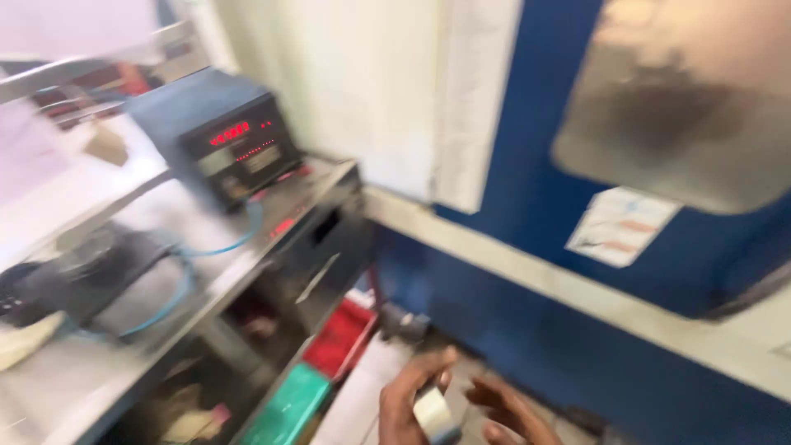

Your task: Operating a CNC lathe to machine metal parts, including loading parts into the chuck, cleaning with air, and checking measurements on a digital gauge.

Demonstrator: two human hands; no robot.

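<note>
A: Gripping a small white roll of tape, the left hand sits low at the bottom edge of the head view, fingers curled round the roll's side, thumb up near its top. Roll is tilted, blue-ish trim on its lower rim; blurred, so can't say more re its make-up.

B: And the right hand?

A: Just beside the roll, to its right, fingers spread and loosely bent, palm turned toward the tape. Holds nothing that I can see; whether a fingertip touches the roll, can't tell w/ the motion blur.

B: What's around them?

A: Below and behind the hands, a pale floor strip. Left of them, a green box and a red bin tucked under a steel workbench. On the bench top: a dark meter w/ red lit digits toward the back, a blue cable looping from it to a black device nearer the front-left.

B: Background?

A: Blue wall panel on the right w/ a white paper label stuck on it, a pale ledge running diagonally across, and a cream panel behind the meter. Top right, a grey smudged plate, well apart from both hands.
</note>
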